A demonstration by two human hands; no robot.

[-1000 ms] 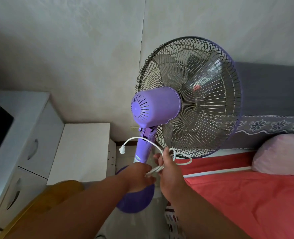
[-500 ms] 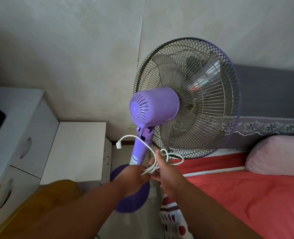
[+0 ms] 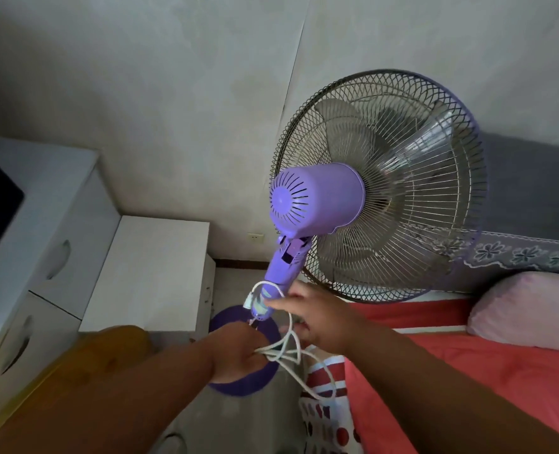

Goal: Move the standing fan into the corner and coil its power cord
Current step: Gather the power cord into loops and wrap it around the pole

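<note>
A purple standing fan (image 3: pixel 317 199) with a wire cage stands upright near the room's corner, between a white cabinet and a bed. Its round purple base (image 3: pixel 229 319) rests on the floor, partly hidden by my left hand. The white power cord (image 3: pixel 289 350) hangs in several loose loops in front of the fan's pole. My left hand (image 3: pixel 238 350) is closed around the gathered loops. My right hand (image 3: pixel 317 314) pinches the cord higher up, next to the pole, and the white plug (image 3: pixel 248 303) sticks out just left of it.
A low white cabinet (image 3: pixel 153 270) stands left of the fan, with a taller white drawer unit (image 3: pixel 39 237) beside it. A bed with a red sheet (image 3: pixel 487 371) and pink pillow (image 3: pixel 527 309) lies to the right. A wooden chair back (image 3: pixel 84 358) is at lower left.
The plug end has swung from out left of the pole to right against it. My right hand rose beside the pole, and loops now hang lower from my left hand.
</note>
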